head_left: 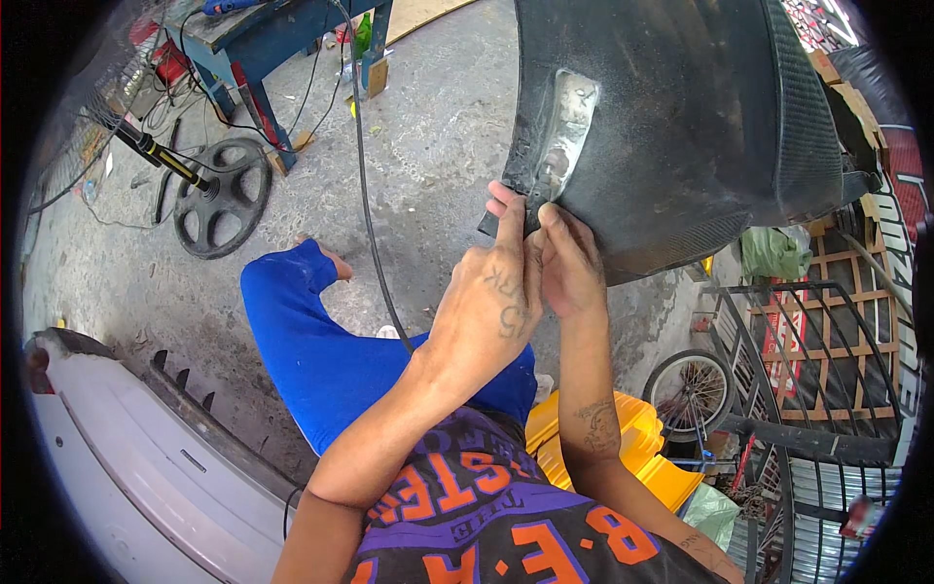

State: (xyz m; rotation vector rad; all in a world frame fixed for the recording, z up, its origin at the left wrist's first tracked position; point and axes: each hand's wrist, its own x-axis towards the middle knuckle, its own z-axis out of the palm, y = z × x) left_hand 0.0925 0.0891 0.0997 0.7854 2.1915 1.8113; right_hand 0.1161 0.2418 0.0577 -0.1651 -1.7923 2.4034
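A large curved black plastic panel (671, 117), shaped like a vehicle bumper, stands upright before me with textured strips along its edges. Near its left edge is a long slot-shaped recess (567, 131) with a whitish, worn surface. Just below that recess, my left hand (491, 292) grips the panel's lower left corner, two fingertips curling round from behind the edge. My right hand (572, 265) is pressed close beside it, thumb and fingers pinched together at the same corner. Whatever lies between the right fingers is too small and covered to make out.
A dark cable (365, 195) hangs in front of my legs. At left are a steering wheel (222, 200) on the concrete floor, a blue workbench (238, 39) and a pale bumper (136, 467). Yellow plastic parts (623, 443), a bicycle wheel (691, 394) and a metal rack (827, 341) stand right.
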